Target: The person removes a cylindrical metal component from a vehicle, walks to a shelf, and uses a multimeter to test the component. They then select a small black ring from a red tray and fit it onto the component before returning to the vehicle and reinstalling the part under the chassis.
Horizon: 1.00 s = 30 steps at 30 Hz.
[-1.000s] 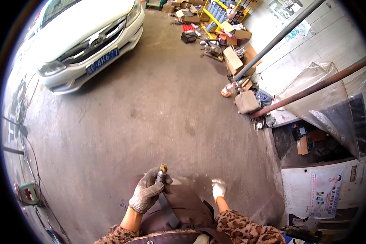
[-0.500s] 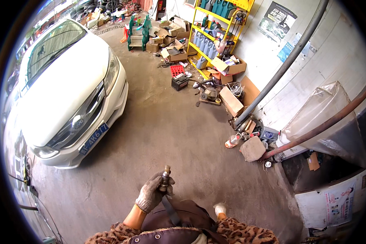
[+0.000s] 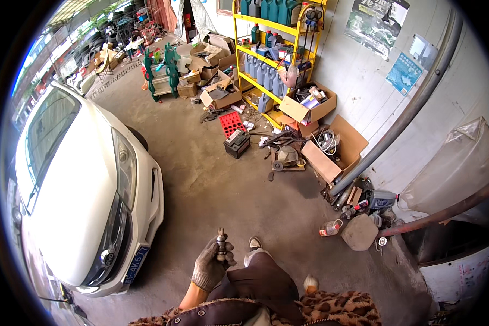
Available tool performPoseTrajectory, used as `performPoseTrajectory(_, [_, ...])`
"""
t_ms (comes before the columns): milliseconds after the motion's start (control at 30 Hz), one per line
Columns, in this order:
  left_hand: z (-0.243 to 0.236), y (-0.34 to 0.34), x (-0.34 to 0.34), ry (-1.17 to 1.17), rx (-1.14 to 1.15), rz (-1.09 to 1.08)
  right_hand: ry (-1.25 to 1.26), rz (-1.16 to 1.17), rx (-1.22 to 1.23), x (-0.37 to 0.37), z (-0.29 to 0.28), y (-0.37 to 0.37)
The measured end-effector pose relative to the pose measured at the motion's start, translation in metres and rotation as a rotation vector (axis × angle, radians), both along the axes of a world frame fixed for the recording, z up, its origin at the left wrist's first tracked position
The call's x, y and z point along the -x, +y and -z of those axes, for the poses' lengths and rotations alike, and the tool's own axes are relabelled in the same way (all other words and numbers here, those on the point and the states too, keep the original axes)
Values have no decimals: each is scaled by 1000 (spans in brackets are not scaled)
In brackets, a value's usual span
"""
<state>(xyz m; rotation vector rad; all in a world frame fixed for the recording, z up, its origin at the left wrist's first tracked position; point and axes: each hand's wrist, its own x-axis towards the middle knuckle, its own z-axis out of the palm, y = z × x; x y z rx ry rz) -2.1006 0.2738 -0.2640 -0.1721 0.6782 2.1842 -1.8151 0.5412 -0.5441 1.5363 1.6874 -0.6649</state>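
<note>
While the head view is directed down at the concrete floor [image 3: 201, 206], a short splined metal shaft [image 3: 221, 245] is held in front of the body by the gloved left hand [image 3: 212, 266]; the fingers are wrapped around it, and its toothed end is left exposed above them. The gloved right hand [image 3: 311, 283] is seen low beside the dark apron [image 3: 261, 285], just beyond a leopard-print sleeve [image 3: 339, 309]; whether its fingers are open or closed cannot be told. At left, a white car [image 3: 81, 185] is parked. Farther off, a black battery [image 3: 237, 143] is placed beside a red perforated tray [image 3: 232, 124], near yellow shelving [image 3: 296, 31] stocked with jugs [image 3: 266, 75].
</note>
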Motion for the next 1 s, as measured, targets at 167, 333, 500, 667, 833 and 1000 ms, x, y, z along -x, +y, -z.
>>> performPoseTrajectory(167, [-35, 74, 106, 78, 8, -32, 521, 145, -155, 259, -58, 153])
performPoseTrajectory(333, [-32, 120, 209, 19, -21, -109, 1077, 81, -203, 481, -156, 187])
performPoseTrajectory(500, [-10, 148, 314, 8, -2, -105, 1140, 128, 73, 594, -104, 221])
performPoseTrajectory(667, [24, 214, 439, 45, -71, -8, 1090, 850, 259, 623, -31, 292])
performPoseTrajectory(833, [-9, 227, 517, 77, 62, -59, 1324, 1214, 69, 674, -87, 352])
performPoseTrajectory(1000, [3, 257, 573, 10, -20, -225, 1378, 564, -136, 763, -187, 451])
